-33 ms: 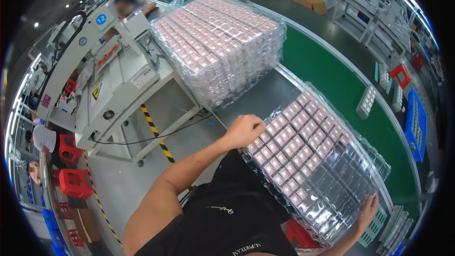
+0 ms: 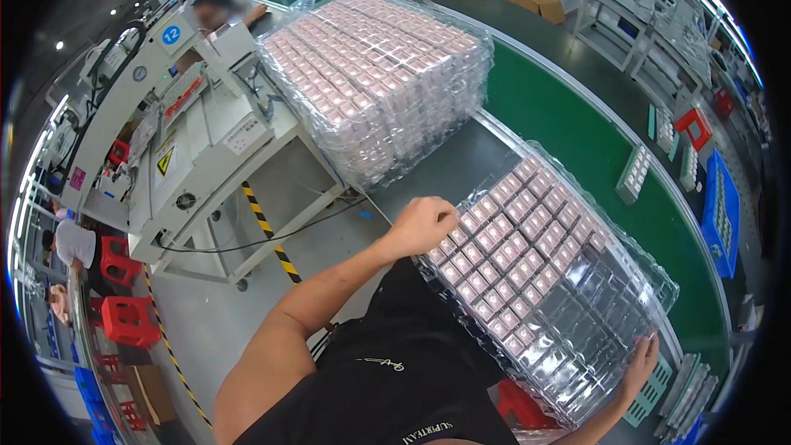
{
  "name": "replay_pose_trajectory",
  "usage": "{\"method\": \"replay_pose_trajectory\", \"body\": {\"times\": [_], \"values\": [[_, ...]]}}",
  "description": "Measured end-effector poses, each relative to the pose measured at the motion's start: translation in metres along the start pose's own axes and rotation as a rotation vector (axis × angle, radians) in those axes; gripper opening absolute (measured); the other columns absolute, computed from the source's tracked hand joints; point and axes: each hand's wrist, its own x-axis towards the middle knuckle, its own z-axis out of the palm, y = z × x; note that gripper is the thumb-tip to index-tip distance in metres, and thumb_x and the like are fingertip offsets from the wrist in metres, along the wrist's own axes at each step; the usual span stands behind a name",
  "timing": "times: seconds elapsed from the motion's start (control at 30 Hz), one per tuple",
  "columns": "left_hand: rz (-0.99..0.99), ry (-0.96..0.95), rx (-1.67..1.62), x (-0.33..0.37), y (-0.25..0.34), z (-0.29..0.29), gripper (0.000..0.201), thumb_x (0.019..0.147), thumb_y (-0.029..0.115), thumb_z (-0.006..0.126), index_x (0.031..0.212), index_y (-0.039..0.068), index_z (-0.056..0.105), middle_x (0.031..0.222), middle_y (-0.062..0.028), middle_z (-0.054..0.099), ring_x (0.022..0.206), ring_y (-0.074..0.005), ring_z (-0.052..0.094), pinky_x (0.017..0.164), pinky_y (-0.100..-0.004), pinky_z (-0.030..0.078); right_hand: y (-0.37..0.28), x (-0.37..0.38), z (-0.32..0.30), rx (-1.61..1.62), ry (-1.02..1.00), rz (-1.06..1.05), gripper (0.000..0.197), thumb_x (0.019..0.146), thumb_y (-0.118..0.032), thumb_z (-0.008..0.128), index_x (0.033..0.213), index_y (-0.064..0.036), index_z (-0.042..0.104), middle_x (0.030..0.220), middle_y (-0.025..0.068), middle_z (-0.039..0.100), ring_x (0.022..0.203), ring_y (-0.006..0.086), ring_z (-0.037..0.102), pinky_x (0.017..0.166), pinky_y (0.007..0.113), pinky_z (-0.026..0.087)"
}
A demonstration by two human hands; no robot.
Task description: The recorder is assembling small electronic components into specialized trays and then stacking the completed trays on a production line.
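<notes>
A clear plastic tray (image 2: 568, 367) lies tilted across the bench in front of me. Small pinkish square parts (image 2: 503, 255) fill its far and left pockets, while the pockets on its near right side hold none. At the tray's left corner, my left hand (image 2: 422, 227) is closed with curled fingers on the edge; its fingertips are partly hidden. My right hand (image 2: 639, 367) grips the opposite corner, at the near right, fingers bent over the rim. Beyond the tray stands a tall stack of similar filled trays (image 2: 379, 82) in clear plastic.
A green conveyor belt (image 2: 568, 115) runs along the right, with a strip of parts (image 2: 634, 175) on it. Farther right is a blue bin (image 2: 720, 214). A white machine (image 2: 206, 148) stands at the left. Red stools (image 2: 130, 320) are on the floor. Other people sit at the far benches.
</notes>
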Motion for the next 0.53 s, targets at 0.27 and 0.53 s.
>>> {"method": "replay_pose_trajectory", "body": {"times": [0.27, 0.53], "values": [[0.15, 0.058, -0.004, 0.015, 0.042, -0.028, 0.026, 0.083, 0.021, 0.058, 0.086, -0.002, 0.072, 0.086, -0.0222, 0.067, 0.083, -0.0402, 0.065, 0.075, -0.0471, 0.05, -0.045, -0.003, -0.026, 0.023, 0.072, -0.031, 0.046, 0.103, -0.032, 0.054, 0.142, -0.0079, 0.052, 0.107, 0.0023, 0.065, 0.091, 0.008, 0.055, 0.066, 0.024, 0.036], [0.249, 0.056, 0.177, 0.017, 0.05, -0.035, 0.026, 0.086, 0.022, 0.064, 0.096, 0.0, 0.074, 0.088, -0.0187, 0.071, 0.08, -0.0261, 0.07, 0.072, -0.038, 0.053, 0.019, 0.028, -0.021, 0.262, 0.001, -0.124, 0.043, 0.105, -0.026, 0.052, 0.145, -0.0116, 0.051, 0.088, -0.0016, 0.063, 0.057, 0.0, 0.038, 0.047, 0.018, 0.027]]}}
